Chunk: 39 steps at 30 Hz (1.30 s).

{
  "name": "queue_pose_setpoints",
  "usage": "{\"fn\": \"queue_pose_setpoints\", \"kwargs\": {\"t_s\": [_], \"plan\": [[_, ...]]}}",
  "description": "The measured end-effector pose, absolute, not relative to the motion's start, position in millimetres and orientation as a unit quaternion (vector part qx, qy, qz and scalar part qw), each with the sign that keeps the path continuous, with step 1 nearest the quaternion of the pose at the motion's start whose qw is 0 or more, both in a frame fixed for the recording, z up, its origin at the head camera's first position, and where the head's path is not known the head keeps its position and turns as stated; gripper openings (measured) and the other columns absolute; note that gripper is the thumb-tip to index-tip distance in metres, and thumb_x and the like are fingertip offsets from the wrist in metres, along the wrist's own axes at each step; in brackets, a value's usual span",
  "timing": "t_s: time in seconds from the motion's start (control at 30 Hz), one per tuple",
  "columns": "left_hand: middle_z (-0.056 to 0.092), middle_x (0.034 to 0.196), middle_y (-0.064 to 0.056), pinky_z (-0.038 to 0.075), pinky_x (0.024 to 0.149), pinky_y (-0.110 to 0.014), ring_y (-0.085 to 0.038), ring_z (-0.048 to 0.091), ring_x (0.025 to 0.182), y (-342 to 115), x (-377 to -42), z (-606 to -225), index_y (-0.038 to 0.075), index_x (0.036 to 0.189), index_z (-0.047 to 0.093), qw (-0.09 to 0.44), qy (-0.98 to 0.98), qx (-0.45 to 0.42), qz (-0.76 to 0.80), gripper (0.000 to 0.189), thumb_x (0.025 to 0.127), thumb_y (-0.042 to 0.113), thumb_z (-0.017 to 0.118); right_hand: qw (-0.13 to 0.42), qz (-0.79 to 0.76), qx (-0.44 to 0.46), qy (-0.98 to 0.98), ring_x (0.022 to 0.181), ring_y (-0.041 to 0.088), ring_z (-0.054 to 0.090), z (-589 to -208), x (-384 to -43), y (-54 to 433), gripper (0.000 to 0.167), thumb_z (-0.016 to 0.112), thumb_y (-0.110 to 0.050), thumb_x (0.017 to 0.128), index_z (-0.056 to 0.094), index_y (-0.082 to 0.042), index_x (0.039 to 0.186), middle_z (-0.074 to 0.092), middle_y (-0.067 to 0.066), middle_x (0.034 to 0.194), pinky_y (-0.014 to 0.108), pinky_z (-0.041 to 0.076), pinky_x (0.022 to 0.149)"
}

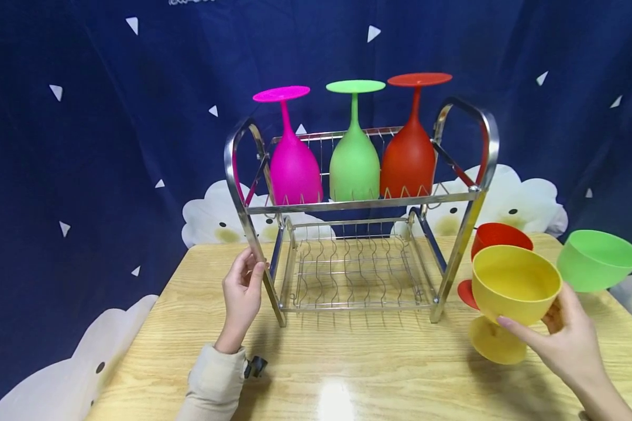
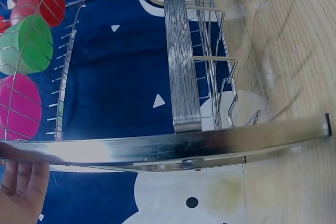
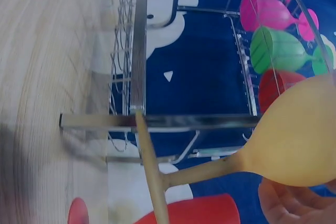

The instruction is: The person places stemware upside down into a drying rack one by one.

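Observation:
My right hand [image 1: 576, 342] grips a yellow wine goblet [image 1: 511, 289] by its bowl, mouth up, to the right of a two-tier metal dish rack [image 1: 347, 206]. In the right wrist view, the goblet's stem and foot [image 3: 152, 171] overlap the rack's side frame. The left hand [image 1: 244, 289] holds the rack's left front leg, thumb in front and fingers [image 2: 23, 179] against the metal. Upside down on the upper tier stand a magenta goblet [image 1: 296, 166], a light green goblet [image 1: 354, 164] and a red goblet [image 1: 409, 158]. No goblets sit on the lower wire tier [image 1: 355, 272].
Beyond the yellow goblet stand another red goblet [image 1: 500, 234], partly hidden, and another green goblet [image 1: 592, 263] at the right of the wooden table [image 1: 347, 362]. A dark blue curtain [image 1: 110, 146] with white triangles and cloud shapes hangs behind the rack.

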<state>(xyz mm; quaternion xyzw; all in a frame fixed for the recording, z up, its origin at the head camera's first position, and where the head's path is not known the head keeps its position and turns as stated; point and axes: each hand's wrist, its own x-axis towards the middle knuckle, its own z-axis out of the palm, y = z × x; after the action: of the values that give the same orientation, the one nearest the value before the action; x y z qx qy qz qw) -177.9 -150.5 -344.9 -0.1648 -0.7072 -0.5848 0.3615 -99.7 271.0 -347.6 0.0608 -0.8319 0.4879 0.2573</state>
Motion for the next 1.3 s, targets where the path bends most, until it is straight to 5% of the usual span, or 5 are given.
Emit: {"fn": "queue_pose_setpoints", "kwargs": {"t_s": [0.3, 0.5, 0.77, 0.97, 1.3], "plan": [[0.057, 0.086, -0.026, 0.049, 0.069, -0.013, -0.014, 0.057, 0.079, -156.8, -179.2, -357.6, -0.014, 0.110, 0.049, 0.392, -0.732, -0.154, -0.536, 0.034, 0.078, -0.017, 0.058, 0.236, 0.452, 0.115, -0.853, 0.097, -0.007, 0.047, -350.9, -102.1, 250.0, 0.093, 0.083, 0.007, 0.054, 0.038, -0.007, 0.133, 0.048, -0.016, 0.113, 0.000, 0.034, 0.080], [0.052, 0.075, -0.016, 0.049, 0.062, -0.012, -0.008, 0.052, 0.070, -155.8, -167.7, -365.3, -0.012, 0.100, 0.053, 0.423, -0.726, -0.199, -0.505, 0.028, 0.074, -0.017, 0.061, 0.244, 0.430, 0.178, -0.851, 0.098, -0.001, 0.047, -352.7, -107.2, 235.9, 0.095, 0.087, 0.004, 0.045, 0.045, -0.004, 0.129, 0.052, -0.010, 0.114, 0.002, 0.036, 0.080], [0.057, 0.092, -0.017, 0.055, 0.061, -0.027, -0.021, 0.058, 0.078, -131.3, -156.4, -362.1, -0.007, 0.117, 0.050, 0.299, -0.721, -0.337, -0.526, 0.046, 0.074, -0.014, 0.062, 0.257, 0.371, 0.235, -0.861, 0.096, -0.001, 0.045, -358.4, -112.7, 217.1, 0.096, 0.092, -0.011, 0.040, 0.050, -0.008, 0.126, 0.054, 0.000, 0.113, 0.003, 0.039, 0.076], [0.052, 0.115, -0.016, 0.055, 0.070, -0.036, -0.024, 0.054, 0.096, -109.9, -151.8, -364.8, 0.003, 0.132, 0.039, 0.175, -0.745, -0.373, -0.525, 0.066, 0.075, 0.006, 0.070, 0.253, 0.319, 0.283, -0.869, 0.096, 0.003, 0.047, -362.3, -118.0, 203.0, 0.094, 0.092, -0.022, 0.043, 0.050, -0.010, 0.126, 0.054, -0.003, 0.112, 0.013, 0.042, 0.077], [0.036, 0.134, -0.009, 0.051, 0.080, -0.028, -0.022, 0.047, 0.110, -81.5, -146.1, -370.9, 0.018, 0.141, 0.030, 0.066, -0.786, -0.393, -0.472, 0.080, 0.074, 0.038, 0.071, 0.235, 0.282, 0.338, -0.867, 0.092, 0.013, 0.053, -365.7, -123.0, 177.0, 0.090, 0.088, -0.034, 0.047, 0.050, -0.015, 0.126, 0.054, -0.003, 0.112, 0.040, 0.052, 0.070]]}}
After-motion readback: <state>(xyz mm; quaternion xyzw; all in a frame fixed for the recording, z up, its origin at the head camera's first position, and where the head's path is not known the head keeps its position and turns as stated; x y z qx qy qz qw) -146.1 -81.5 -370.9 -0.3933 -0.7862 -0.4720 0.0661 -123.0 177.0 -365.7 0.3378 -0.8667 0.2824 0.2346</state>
